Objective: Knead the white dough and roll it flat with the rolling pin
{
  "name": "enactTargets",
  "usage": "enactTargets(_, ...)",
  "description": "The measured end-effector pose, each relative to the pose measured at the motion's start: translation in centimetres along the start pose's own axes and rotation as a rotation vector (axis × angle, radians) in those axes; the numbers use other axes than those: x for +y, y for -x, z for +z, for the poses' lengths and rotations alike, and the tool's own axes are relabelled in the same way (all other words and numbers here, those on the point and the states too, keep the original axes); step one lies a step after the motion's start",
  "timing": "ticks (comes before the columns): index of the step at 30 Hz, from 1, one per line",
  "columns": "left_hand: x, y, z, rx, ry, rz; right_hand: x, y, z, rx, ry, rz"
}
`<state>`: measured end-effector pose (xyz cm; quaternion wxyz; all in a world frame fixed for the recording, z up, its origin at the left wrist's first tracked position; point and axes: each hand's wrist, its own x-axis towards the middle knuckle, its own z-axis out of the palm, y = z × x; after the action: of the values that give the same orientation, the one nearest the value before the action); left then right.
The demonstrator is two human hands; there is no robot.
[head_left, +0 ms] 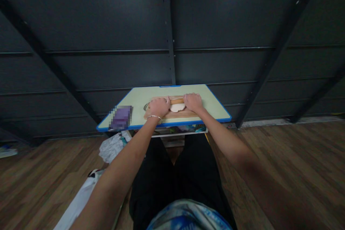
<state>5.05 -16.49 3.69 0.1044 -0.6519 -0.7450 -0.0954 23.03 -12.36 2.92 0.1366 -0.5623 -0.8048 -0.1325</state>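
Observation:
Both hands grip a wooden rolling pin (177, 101) that lies crosswise over a piece of pale dough (177, 107). My left hand (159, 106) is closed round the pin's left end, and a bracelet circles that wrist. At the other end, my right hand (193, 102) is wrapped over the pin. The dough shows between the hands, flattened on the near side of the pin. Beneath it lies a wooden board (172, 115), partly covered by the hands. A thin looped cord or wire (146, 106) pokes out at the board's left edge.
The small table (212, 106) has a pale top and a blue rim. A purple item (122, 117), partly blurred, lies at its left. Various things fill the shelf (185, 128) under the tabletop. A crumpled bag (113, 147) sits below left. A dark panelled wall (129, 68) stands behind.

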Motion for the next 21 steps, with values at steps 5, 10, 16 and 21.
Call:
enactTargets(5,-0.2,-0.3,0.64,0.091,-0.017,-0.003,0.02,-0.02,0.22,0.002,0.011,0.005)
enactTargets(10,-0.33,-0.52,1.04,0.1,0.014,-0.012,-0.02,-0.09,0.19,0.0,0.008,0.014)
enactTargets(16,-0.29,-0.41,0.86,0.096,0.005,-0.01,-0.05,-0.04,0.11,-0.002,-0.012,0.024)
enactTargets(21,-0.25,-0.3,0.67,0.087,-0.013,0.002,-0.17,0.0,0.01,0.001,-0.009,0.047)
